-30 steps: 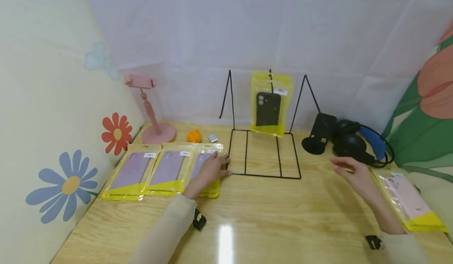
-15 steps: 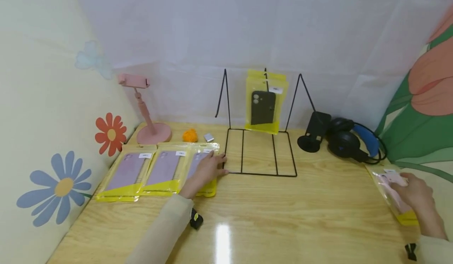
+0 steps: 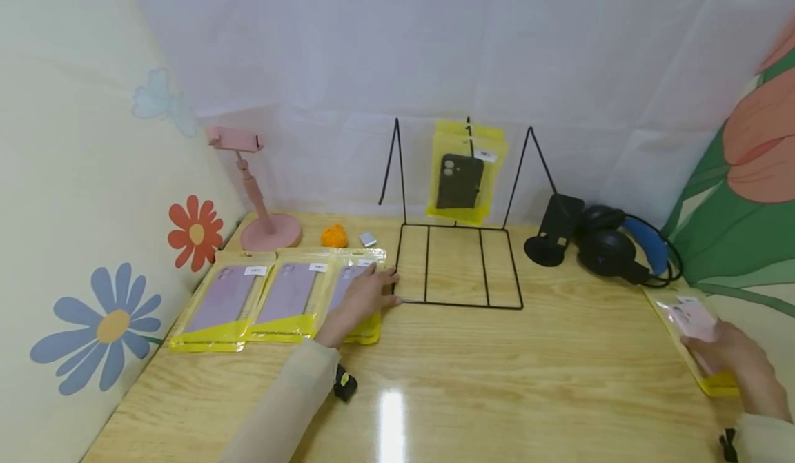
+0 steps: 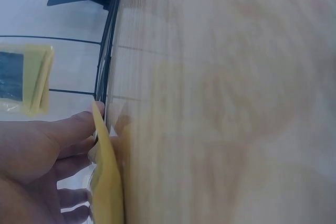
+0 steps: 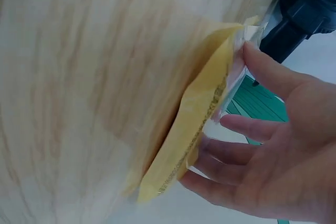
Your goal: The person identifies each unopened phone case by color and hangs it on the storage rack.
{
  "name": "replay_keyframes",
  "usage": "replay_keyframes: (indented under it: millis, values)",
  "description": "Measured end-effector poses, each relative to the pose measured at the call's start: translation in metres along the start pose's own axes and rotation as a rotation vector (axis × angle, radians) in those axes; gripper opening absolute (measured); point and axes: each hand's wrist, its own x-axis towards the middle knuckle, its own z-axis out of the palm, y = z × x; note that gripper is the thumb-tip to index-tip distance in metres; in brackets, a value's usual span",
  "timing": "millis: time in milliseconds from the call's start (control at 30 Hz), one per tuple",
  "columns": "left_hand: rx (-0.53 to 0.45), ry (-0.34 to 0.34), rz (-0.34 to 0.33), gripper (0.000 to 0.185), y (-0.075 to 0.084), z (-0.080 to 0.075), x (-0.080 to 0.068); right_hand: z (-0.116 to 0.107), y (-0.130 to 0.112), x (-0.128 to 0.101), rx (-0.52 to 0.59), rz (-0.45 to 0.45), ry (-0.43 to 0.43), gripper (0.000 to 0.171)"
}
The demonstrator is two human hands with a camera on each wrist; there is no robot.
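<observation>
In the head view my left hand (image 3: 363, 299) rests on the rightmost of the bagged purple phone cases (image 3: 344, 285), fingers spread near the front left corner of a black wire rack (image 3: 456, 305). The left wrist view has the left thumb beside the yellow bag's edge (image 4: 107, 177) and the rack's base wire. At the far right, my right hand (image 3: 742, 363) lies over a bagged pink phone case (image 3: 691, 319). From the right wrist, its fingers touch the bag's clear face, above the yellow bottom (image 5: 194, 124). Bagged black phone cases (image 3: 461, 183) hang on the rack's middle hook.
Two more bagged purple cases (image 3: 288, 290) lie to the left. Behind them stand a pink phone stand (image 3: 261, 204), an orange ball (image 3: 334, 236) and a small silvery block (image 3: 368, 239). Right of the rack are a black phone stand (image 3: 555, 230) and headphones (image 3: 611, 249).
My right hand has moved right and down from above the table onto the bagged pink case. The hanging bag has swung slightly on its hook. My left hand stays where it was.
</observation>
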Motion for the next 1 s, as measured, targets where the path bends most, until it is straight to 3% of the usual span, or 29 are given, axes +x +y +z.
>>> replay_keyframes:
  millis: [100,167,500,600,667,833,1000]
  values:
    - [-0.001,0.005,0.003,0.054,0.000,0.000,0.001,0.003,-0.004,0.000,-0.008,0.117,0.001,0.088]
    - [0.007,0.012,0.012,0.054,0.000,0.000,0.002,0.004,-0.005,0.000,-0.019,0.146,0.018,0.085]
    - [0.006,0.008,0.006,0.054,0.001,0.000,-0.001,0.008,-0.004,-0.009,-0.004,0.104,0.102,0.099]
    - [0.007,0.008,0.009,0.054,0.001,0.001,-0.001,0.009,-0.001,-0.011,-0.014,0.061,0.124,0.106]
    - [0.006,0.009,0.013,0.053,0.000,0.001,-0.001,0.008,0.003,-0.011,-0.010,-0.017,0.145,0.104]
    - [0.003,0.018,0.017,0.054,0.000,0.001,-0.001,0.006,0.008,-0.013,0.064,-0.218,0.188,0.082]
    - [-0.002,0.018,0.014,0.054,0.000,0.001,-0.002,0.011,0.002,-0.018,0.199,-0.308,0.227,0.065]
